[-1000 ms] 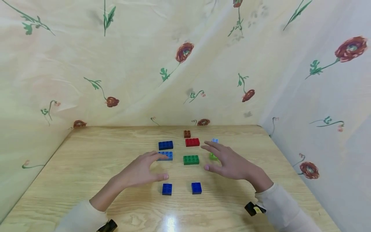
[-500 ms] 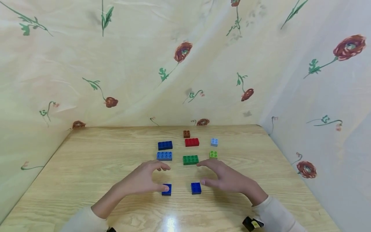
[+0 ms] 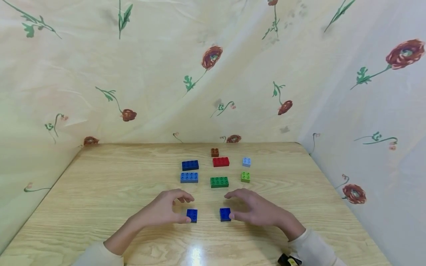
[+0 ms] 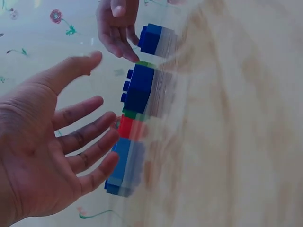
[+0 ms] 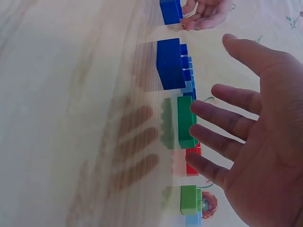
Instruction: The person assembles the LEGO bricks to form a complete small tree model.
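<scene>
Two small dark blue toy bricks lie at the front of the wooden table, a left blue brick (image 3: 192, 215) and a right blue brick (image 3: 225, 214). My left hand (image 3: 168, 208) hovers with relaxed, spread fingers, its thumb tip overlapping the left brick's edge in the head view. In the left wrist view, that hand (image 4: 57, 146) holds nothing and a gap shows before the blue brick (image 4: 139, 90). My right hand (image 3: 254, 208) is likewise spread, its thumb at the right brick's edge. The right wrist view shows this hand (image 5: 279, 127) apart from the blue brick (image 5: 170, 64).
Behind the hands lie a green brick (image 3: 219, 182), a light blue brick (image 3: 189, 177), a navy brick (image 3: 190, 165), a red brick (image 3: 221, 162), a brown brick (image 3: 214, 152), a lime brick (image 3: 245, 177) and a pale blue brick (image 3: 246, 162). Floral cloth (image 3: 159, 74) hangs at the table's back and sides.
Both hands have come back towards the front of the table and lower, from above the middle bricks to beside the two small blue bricks. The bricks keep their places.
</scene>
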Tool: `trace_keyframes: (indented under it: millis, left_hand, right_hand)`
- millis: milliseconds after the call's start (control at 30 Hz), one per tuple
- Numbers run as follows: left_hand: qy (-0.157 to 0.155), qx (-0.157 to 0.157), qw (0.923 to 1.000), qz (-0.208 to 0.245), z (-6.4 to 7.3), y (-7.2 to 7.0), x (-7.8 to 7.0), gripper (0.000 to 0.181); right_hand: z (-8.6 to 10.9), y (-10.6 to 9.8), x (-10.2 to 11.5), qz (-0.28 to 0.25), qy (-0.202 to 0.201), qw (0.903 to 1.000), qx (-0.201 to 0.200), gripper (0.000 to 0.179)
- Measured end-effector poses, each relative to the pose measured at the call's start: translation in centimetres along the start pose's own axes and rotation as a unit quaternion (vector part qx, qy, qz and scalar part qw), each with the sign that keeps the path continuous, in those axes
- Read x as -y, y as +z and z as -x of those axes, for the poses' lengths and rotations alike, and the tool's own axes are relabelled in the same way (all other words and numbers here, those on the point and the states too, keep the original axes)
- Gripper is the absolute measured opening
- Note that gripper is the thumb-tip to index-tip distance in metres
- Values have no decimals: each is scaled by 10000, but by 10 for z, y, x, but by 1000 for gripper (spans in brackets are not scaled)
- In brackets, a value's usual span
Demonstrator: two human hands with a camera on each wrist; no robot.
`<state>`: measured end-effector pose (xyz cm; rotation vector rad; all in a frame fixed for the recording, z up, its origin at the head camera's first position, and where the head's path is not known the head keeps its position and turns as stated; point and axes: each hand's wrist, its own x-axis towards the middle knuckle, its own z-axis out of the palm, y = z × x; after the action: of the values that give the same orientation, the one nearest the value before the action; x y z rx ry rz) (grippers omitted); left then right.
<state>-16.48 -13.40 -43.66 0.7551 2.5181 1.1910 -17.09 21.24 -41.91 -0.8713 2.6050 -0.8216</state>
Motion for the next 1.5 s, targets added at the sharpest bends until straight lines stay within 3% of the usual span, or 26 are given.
trace_keyframes:
  millis: [300,567,900,1133,1500]
  left_hand:
    - [-102,150,9998,-25,-2,9,9,41]
    - [-80,197,9998,-29,-6,12,6,33]
    - [-184,47,9998,-10,-11,13,7,29]
    - [-194,-50,9998,71,-19,14,8,27]
    - [-179,-185,9997,0,-33,18,8,27]
  right_hand:
    - [-3,11,-4,209,-243,9993,194,48]
    - [-4,13,-5,457,-436,9979,104,39]
    - [-5,15,-8,681,-458,9966,-25,31]
    - [-9,15,-10,517,-412,9978,-97,30]
    - [-26,16,0,418,-662,9963,-361,30]
